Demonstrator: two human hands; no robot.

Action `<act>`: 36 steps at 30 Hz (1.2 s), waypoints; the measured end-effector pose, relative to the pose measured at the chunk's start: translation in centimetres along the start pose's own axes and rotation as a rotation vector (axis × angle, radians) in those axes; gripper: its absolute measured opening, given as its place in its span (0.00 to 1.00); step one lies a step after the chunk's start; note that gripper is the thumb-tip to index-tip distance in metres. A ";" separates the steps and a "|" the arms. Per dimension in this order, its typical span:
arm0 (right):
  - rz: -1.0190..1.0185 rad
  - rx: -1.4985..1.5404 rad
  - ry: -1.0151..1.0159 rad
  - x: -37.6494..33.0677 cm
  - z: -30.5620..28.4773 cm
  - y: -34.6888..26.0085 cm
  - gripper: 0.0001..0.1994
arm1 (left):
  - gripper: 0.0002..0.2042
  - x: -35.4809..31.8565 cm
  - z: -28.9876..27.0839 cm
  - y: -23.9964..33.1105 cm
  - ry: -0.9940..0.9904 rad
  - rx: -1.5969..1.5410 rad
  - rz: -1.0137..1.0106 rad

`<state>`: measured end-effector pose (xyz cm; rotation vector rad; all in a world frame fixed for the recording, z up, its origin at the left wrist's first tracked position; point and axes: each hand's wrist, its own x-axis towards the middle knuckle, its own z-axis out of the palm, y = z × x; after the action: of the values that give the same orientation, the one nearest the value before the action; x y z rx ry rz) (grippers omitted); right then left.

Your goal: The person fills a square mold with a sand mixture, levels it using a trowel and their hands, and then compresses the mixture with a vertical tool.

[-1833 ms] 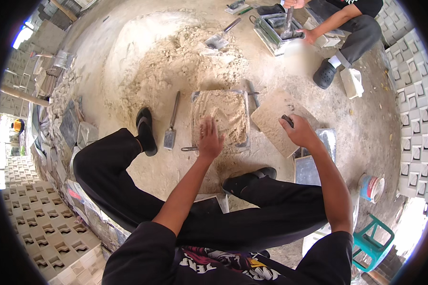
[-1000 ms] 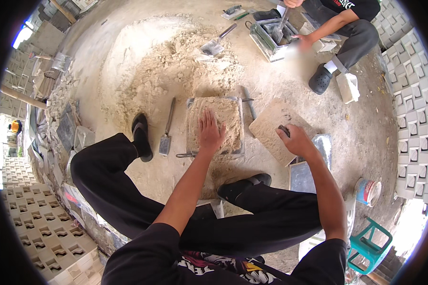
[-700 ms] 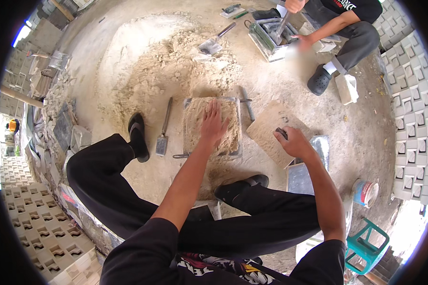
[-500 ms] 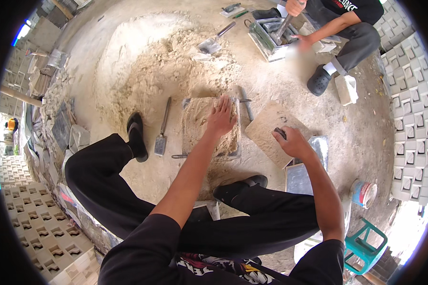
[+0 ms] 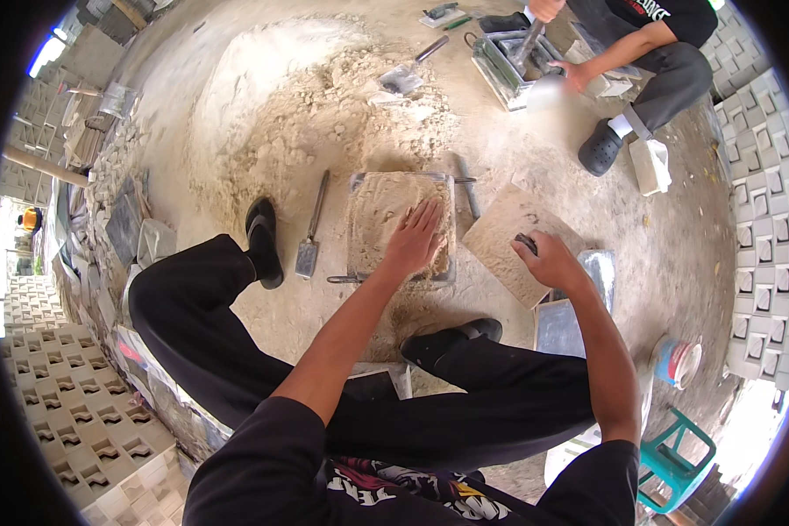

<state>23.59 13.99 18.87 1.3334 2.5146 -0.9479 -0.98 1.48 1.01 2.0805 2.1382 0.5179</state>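
I see my left hand (image 5: 415, 238) flat on sand (image 5: 379, 206) in the tray (image 5: 452, 200), fingers straight; just right, my right hand (image 5: 554, 261) grips the board (image 5: 501, 235) by its handle (image 5: 525, 243).

Exposure: bright, diffuse daylight over floor (image 5: 688, 228). Left opening (image 5: 5, 230) and lower right opening (image 5: 767, 430): blown out to white. Upper left gap (image 5: 47, 53): glare, blue-violet fringe. Powder (image 5: 267, 66): pale upper part, low contrast. Shadow: soft, on floor near right shoe (image 5: 447, 344). Trousers (image 5: 473, 394): near black, little fold detail. Focus: left hand (image 5: 415, 237), right hand (image 5: 550, 260) reasonably sharp. Blur: smooth patch beside co-worker's hand (image 5: 575, 75). Distortion: block wall (image 5: 767, 245) bowed at right rim. Corners: black fisheye vignette.
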 end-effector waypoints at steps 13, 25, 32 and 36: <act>0.025 -0.002 0.017 -0.7 0.0 0.8 0.24 | 0.33 -2.4 -0.7 1.0 0.025 0.034 0.101; 0.235 0.103 0.244 4.5 3.6 2.8 0.34 | 0.32 -1.9 -1.0 -1.3 -0.030 0.021 -0.084; 0.302 0.525 0.398 6.9 12.4 2.0 0.34 | 0.32 -3.6 -2.8 -5.8 -0.054 0.021 -0.217; 0.317 0.383 0.468 4.1 15.1 -2.6 0.31 | 0.33 -5.7 -2.5 -8.7 -0.030 0.086 -0.310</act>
<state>16.71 6.89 6.51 2.2210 2.3710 -1.1969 -9.74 -4.55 -0.33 1.7313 2.4411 0.3596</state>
